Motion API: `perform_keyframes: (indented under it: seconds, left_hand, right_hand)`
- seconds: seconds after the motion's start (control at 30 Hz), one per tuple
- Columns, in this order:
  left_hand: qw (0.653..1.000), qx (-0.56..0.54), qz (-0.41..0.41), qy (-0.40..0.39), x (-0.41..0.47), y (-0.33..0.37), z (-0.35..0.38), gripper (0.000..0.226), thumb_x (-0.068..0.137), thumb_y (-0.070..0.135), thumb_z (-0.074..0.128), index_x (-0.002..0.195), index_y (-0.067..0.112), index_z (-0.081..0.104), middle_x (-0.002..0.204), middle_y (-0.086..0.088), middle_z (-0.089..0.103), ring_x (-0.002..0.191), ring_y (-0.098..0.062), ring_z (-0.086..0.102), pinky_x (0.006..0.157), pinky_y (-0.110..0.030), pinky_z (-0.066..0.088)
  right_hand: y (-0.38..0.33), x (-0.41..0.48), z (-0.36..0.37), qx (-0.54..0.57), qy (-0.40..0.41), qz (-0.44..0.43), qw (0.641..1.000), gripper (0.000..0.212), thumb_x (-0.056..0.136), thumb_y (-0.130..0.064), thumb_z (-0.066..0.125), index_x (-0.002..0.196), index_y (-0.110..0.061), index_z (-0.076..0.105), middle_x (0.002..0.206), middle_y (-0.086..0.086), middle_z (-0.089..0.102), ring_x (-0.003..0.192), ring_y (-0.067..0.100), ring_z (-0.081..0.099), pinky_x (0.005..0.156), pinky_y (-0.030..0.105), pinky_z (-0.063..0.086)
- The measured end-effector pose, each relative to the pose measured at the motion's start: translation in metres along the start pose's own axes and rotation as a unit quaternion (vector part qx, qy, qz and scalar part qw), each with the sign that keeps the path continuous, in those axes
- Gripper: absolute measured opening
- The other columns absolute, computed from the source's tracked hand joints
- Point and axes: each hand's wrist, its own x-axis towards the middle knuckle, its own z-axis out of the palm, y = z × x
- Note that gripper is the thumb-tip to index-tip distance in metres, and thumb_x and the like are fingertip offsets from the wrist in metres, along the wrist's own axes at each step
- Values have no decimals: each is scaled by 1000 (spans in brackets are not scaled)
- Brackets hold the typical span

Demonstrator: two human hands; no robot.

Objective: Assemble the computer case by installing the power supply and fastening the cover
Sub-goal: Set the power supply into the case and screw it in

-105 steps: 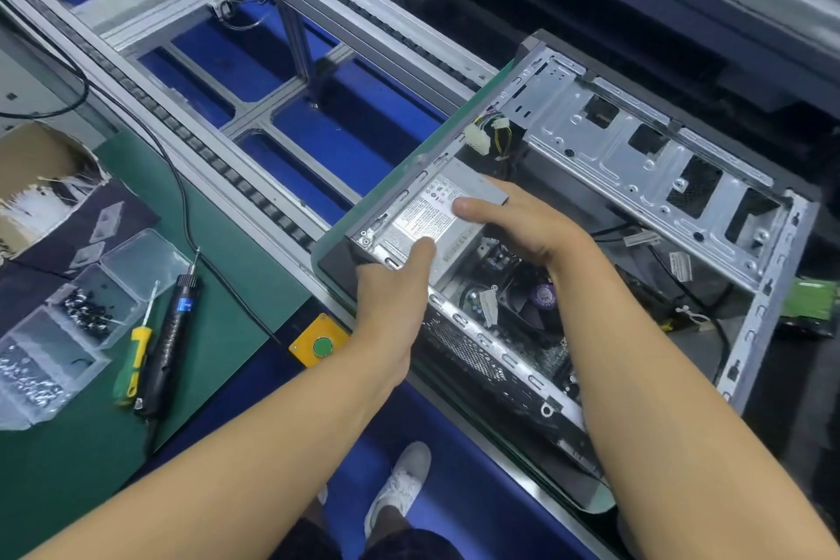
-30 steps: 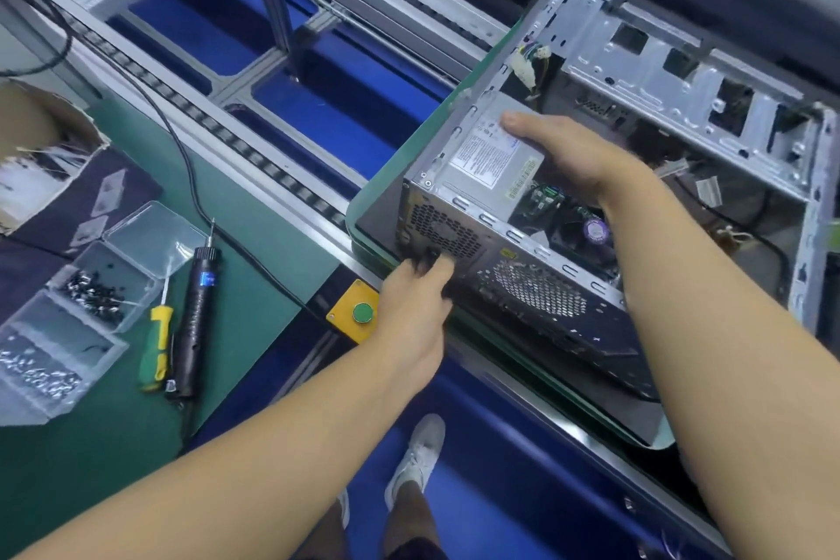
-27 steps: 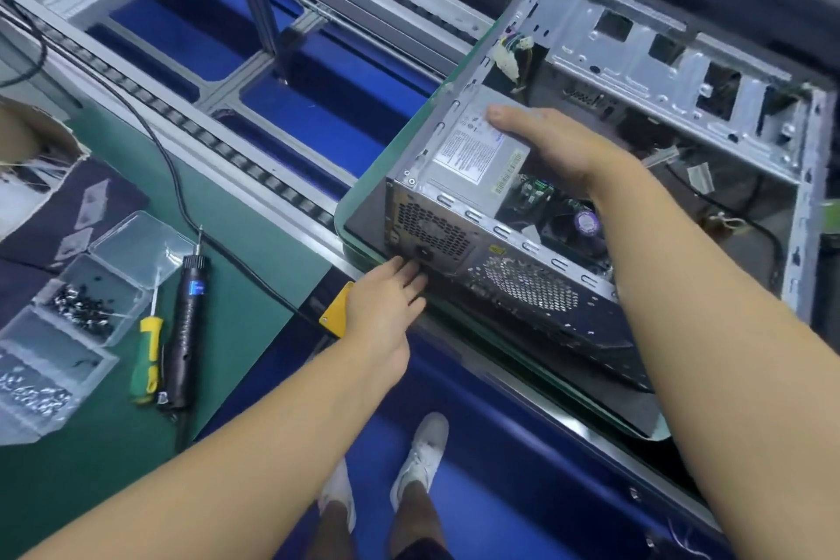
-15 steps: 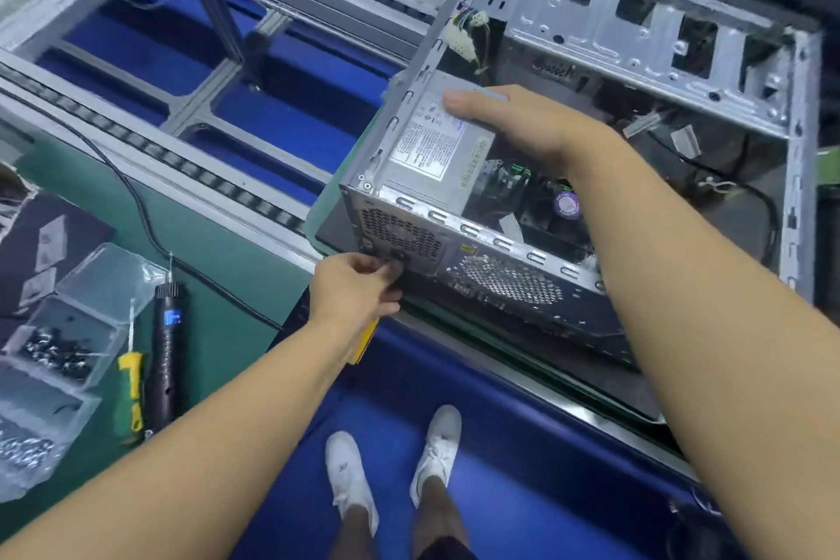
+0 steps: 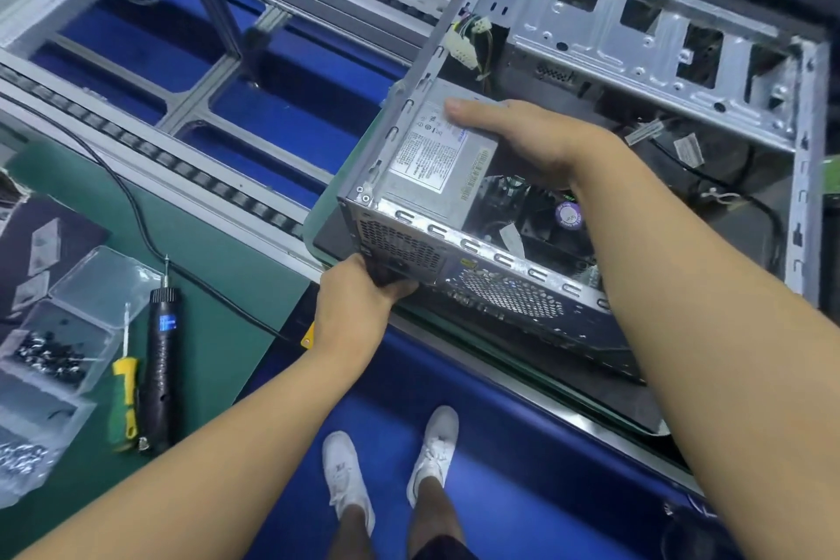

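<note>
At the near rear corner of the open, bare sheet-metal computer case, the boxy grey power supply sits label-up behind the perforated rear panel. The right grip lies flat on its top, fingers straight and clamped on nothing. The left grip now has fingers curled round the case's lower rear edge below the vent grille, whereas seconds earlier its thumb rested on the supply's top. On the green counter, clear plastic compartment boxes hold dark and silvery screws, lying beside a black electric screwdriver and a yellow-and-green-handled screwdriver.
</note>
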Motion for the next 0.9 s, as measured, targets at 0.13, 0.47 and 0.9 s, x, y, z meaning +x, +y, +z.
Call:
perform_keyframes:
  seconds: [0.13,0.47,0.9]
  left_hand:
    - [1000,11,-7,-7,4,0,3,33,73,28,87,61,34,57,70,9,67,75,-20,64,63,-31,46]
    - [1000,-10,-13,-2,3,-4,5,33,74,33,86,61,38,57,68,19,62,66,-3,57,54,-19,38]
    - [967,168,154,112,15,-33,-6,48,68,68,73,68,33,40,74,14,47,74,-16,45,72,-42,44]
  right_hand:
    - [-4,0,2,0,18,7,1000,43,101,-45,58,121,-9,69,126,17,71,122,37,65,113,53,46]
    - [-2,1,3,18,18,16,1000,56,95,-49,63,130,-6,66,129,16,71,124,36,64,115,52,44]
    - [8,8,-9,-21,-45,-14,999,57,85,-61,63,120,-18,72,118,3,77,113,23,72,107,38,51]
